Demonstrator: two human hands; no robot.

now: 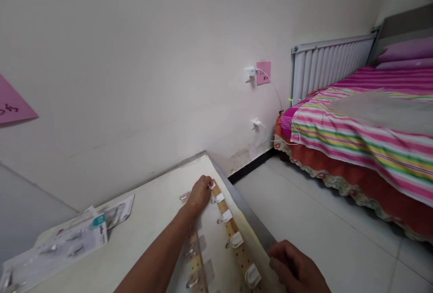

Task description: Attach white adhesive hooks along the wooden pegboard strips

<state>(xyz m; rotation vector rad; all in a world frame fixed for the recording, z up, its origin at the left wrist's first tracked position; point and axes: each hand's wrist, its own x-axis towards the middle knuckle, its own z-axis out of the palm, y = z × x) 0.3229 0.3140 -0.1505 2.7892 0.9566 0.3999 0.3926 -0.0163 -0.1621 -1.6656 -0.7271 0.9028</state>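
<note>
My left hand (200,193) reaches across the white table (152,212) and its closed fingers press on the far end of a tan perforated strip (234,234), at a white hook (212,185). Several more white hooks (226,216) are fixed along that strip. A second strip with clear hooks (193,257) lies under my left forearm. My right hand (297,269) grips the table's right edge beside the near end of the strip, fingers curled.
Flat hook packages (64,243) lie at the table's left end. A striped bed (365,130) stands to the right, with a white radiator (329,65) behind it. Chargers and a pink note (263,73) are on the wall. Tiled floor (321,225) lies between.
</note>
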